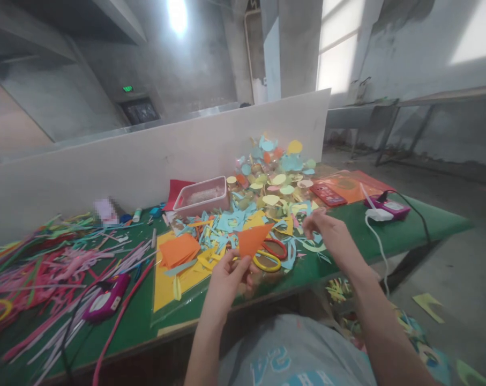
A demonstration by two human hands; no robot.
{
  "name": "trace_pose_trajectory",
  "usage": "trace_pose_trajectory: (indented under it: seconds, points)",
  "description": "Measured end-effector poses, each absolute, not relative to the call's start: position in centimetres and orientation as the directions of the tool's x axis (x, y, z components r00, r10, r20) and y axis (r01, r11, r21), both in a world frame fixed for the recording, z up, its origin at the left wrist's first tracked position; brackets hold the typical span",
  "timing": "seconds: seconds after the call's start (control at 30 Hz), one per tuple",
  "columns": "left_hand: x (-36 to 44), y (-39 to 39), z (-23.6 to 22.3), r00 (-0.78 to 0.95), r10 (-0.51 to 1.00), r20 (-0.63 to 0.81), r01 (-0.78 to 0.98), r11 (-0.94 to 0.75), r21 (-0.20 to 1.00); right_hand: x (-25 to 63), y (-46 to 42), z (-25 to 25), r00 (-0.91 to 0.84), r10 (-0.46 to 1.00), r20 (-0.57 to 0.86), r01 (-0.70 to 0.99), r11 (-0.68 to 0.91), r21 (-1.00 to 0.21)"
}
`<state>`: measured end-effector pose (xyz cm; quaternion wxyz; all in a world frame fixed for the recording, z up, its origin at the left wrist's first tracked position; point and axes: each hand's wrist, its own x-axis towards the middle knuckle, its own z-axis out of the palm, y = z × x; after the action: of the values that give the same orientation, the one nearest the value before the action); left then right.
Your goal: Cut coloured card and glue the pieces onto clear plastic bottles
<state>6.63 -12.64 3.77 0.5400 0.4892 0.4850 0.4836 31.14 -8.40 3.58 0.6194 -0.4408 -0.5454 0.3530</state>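
Note:
My left hand (229,273) pinches a folded orange piece of paper (253,239), a triangle shape, above the front of the table. Just behind and right of it lie scissors (269,261) with red and yellow handles, their blades hidden. My right hand (327,228) hovers over blue and green paper scraps, fingers loosely bent and apart, with nothing visible in them. Left of my left hand, a stack of orange paper (179,251) rests on a yellow sheet (164,284).
A pink plastic basket (204,206) stands behind cut scraps. Paper circles (270,200) pile up by the white partition (158,153). A red phone-like object (329,194) and purple power strip (387,206) lie right. Pipe cleaners (45,268) and another purple power strip (106,297) cover the left.

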Motion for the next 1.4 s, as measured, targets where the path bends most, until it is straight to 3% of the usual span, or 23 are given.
trace_pose_trajectory:
  seconds: [0.17,0.3,0.47,0.63,0.83,1.03,1.23,1.4]
  points:
    - [7.9,-13.1,3.7,0.129,0.986,-0.101,-0.092,0.114,0.989,25.1,-9.3,2.4,-0.203,0.932,0.302,0.012,0.310,-0.951]
    - [7.8,-13.2,3.9,0.205,0.971,-0.126,-0.014,0.132,0.991,22.3,-9.7,1.0,-0.264,0.944,0.196,-0.064,0.186,-0.981]
    - [6.5,-12.4,3.7,-0.027,0.998,0.058,0.103,-0.055,0.993,22.8,-9.7,0.7,-0.297,0.924,0.242,0.103,0.283,-0.954]
    - [5.7,-12.5,3.9,-0.017,0.998,0.066,0.128,-0.063,0.990,22.3,-10.2,0.8,-0.366,0.913,0.178,0.173,0.255,-0.951]
    - [4.6,-12.2,3.7,-0.066,0.994,0.084,0.095,-0.078,0.992,21.8,-10.5,1.0,-0.238,0.867,0.437,0.312,0.494,-0.811]
    - [4.4,-12.0,3.5,-0.098,0.991,0.095,-0.008,-0.097,0.995,21.5,-10.3,0.4,-0.272,0.620,0.736,0.406,0.767,-0.496]
    - [4.8,-12.3,3.8,-0.095,0.994,0.055,-0.030,-0.058,0.998,21.8,-10.3,0.3,-0.314,0.528,0.789,0.440,0.817,-0.372]
    - [4.7,-12.2,3.5,-0.129,0.991,0.042,-0.038,-0.047,0.998,22.2,-10.0,0.5,-0.267,0.546,0.794,0.430,0.805,-0.409]
